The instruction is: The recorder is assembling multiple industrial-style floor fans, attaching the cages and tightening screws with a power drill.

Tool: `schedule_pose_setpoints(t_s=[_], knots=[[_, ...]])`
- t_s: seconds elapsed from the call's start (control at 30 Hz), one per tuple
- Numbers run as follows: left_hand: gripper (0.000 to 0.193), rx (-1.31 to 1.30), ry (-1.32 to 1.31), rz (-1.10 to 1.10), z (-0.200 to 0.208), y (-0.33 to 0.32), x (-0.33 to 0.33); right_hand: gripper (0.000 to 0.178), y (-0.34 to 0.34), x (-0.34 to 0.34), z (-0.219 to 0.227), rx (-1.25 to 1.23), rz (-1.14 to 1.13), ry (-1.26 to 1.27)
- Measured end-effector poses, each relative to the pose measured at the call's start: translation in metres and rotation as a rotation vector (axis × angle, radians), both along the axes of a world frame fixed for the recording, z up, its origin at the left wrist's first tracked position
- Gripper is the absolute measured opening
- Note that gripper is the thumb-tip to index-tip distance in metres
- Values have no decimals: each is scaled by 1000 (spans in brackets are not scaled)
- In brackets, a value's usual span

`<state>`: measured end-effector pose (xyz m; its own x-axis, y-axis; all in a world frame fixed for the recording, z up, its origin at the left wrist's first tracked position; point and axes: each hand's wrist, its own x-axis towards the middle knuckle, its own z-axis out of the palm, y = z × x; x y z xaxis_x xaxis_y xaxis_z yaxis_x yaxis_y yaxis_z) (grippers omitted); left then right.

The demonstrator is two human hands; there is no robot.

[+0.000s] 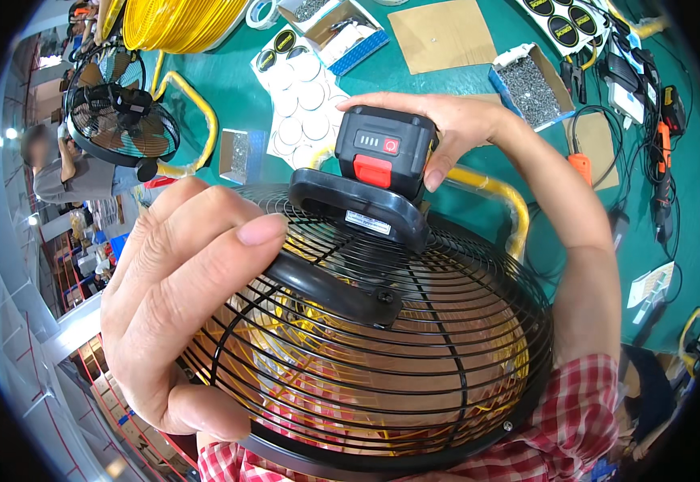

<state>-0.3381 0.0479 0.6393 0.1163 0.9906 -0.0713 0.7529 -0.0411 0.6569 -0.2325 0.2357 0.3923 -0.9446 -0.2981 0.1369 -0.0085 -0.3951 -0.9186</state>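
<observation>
A round black wire-caged fan (pixel 454 353) fills the middle, close to me, with a curved black handle (pixel 318 285) across its top. My left hand (pixel 177 313) is curled around the fan's left side, its fingertips by the handle's end and its thumb near the cage rim. My right hand (pixel 466 124) is closed around a black battery pack (pixel 387 149) with a red button and red latch. The thumb lies on its right side; other fingers are hidden behind it. The battery sits against a black bracket (pixel 358 205) on the fan.
A green worktable (pixel 454 84) carries round sticker sheets (pixel 302 104), a box of screws (pixel 530 84), cardboard (pixel 442 32) and tangled cables with tools (pixel 659 161). Yellow tubing (pixel 494 189) curves behind the fan. Another fan (pixel 121 108) stands at far left, near a person (pixel 69 169).
</observation>
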Motion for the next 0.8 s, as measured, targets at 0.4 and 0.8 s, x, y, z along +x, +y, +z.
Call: schedule_pose_setpoints(t_s=[0.4,0.8], knots=[[76,76,152,36,12,6,0,88,13,-26,9,-84,-263,47],[40,96,90,75,11,-12,27,67,32,33,-30,1430,-419,145]])
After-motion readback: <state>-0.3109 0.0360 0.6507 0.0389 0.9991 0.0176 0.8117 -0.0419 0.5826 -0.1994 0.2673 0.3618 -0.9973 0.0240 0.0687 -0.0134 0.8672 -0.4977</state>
